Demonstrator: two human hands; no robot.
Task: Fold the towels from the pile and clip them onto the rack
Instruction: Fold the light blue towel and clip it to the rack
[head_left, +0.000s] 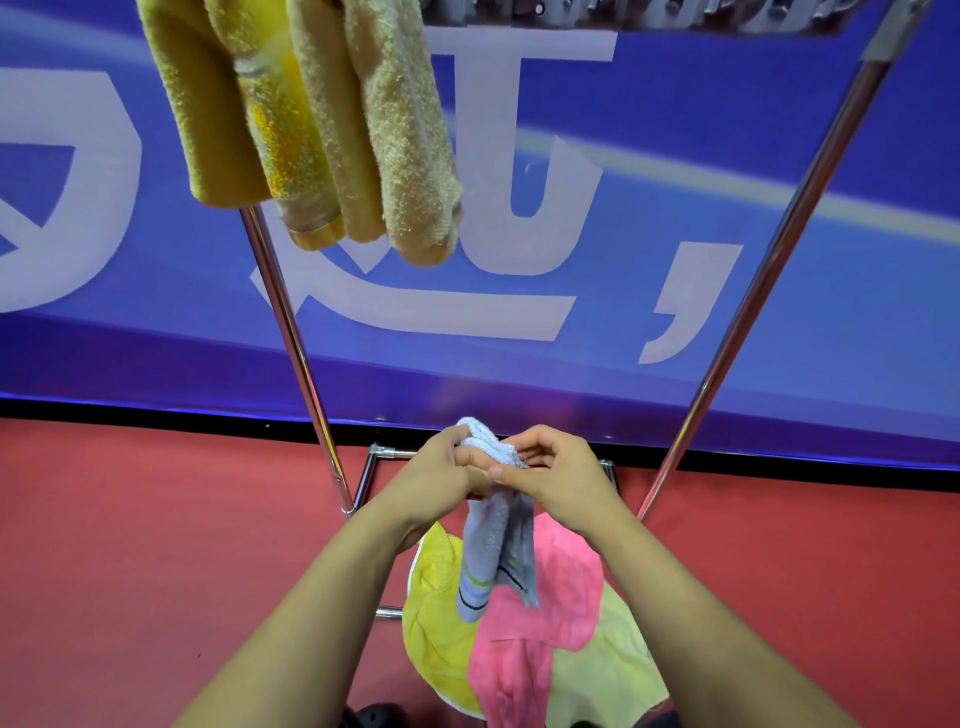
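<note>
— Pinching the small grey terry towel with striped end (496, 540) at its bunched top: left hand (452, 465) curled round the fold, right hand (558, 470) nipping the same edge between thumb and fingers, both closed on cloth.

— Soft and light, then?

— Looks so; limp, hanging straight down toward 6 o'clock, likely to slump unless held by the doubled edge. Best taken at the top fold, corners together.

— And beyond the hands?

— Below, at 6 o'clock, pile of yellow and pink towels (524, 639) on red floor (156, 519). Up at 11 o'clock, four folded yellow and tan towels (311, 130) hanging from shiny metal rack (296, 343). Clips at the top blurred, hard to read.
</note>
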